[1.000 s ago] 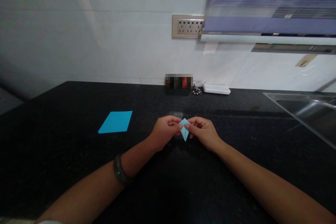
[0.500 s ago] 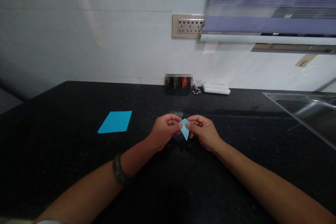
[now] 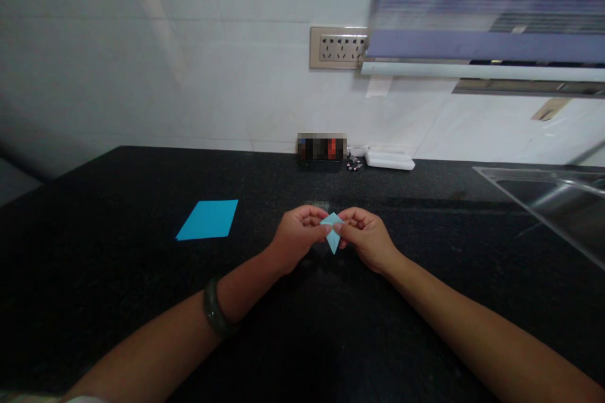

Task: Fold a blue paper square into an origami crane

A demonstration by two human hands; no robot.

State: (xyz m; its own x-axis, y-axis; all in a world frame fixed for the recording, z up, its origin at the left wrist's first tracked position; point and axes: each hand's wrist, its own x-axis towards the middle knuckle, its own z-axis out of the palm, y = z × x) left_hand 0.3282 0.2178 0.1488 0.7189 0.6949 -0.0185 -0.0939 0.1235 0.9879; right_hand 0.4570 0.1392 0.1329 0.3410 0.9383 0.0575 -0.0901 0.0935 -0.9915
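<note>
A small folded piece of light blue paper (image 3: 333, 243), kite-shaped with its long point toward me, is pinched between both hands above the dark counter. My left hand (image 3: 301, 231) grips its left side, the thumb lying on its face. From the right, my right hand (image 3: 367, 235) pinches the other edge, its thumb close to the left thumb near the middle. The other fingers curl behind the paper and are partly hidden. To the left, a flat brighter blue paper sheet (image 3: 208, 220) lies on the counter.
The black speckled counter (image 3: 118, 289) runs back to a tiled wall. Against it stand a pixelated dark box (image 3: 321, 147), a beaded loop (image 3: 354, 163) and a white oblong thing (image 3: 390, 159). A metal sink (image 3: 562, 195) is at the right, and a wall socket (image 3: 338, 48) above.
The folded paper has turned slightly and looks a little wider, its lower point shifted left. Both thumbs have moved slightly on it; the blue sheet stays put.
</note>
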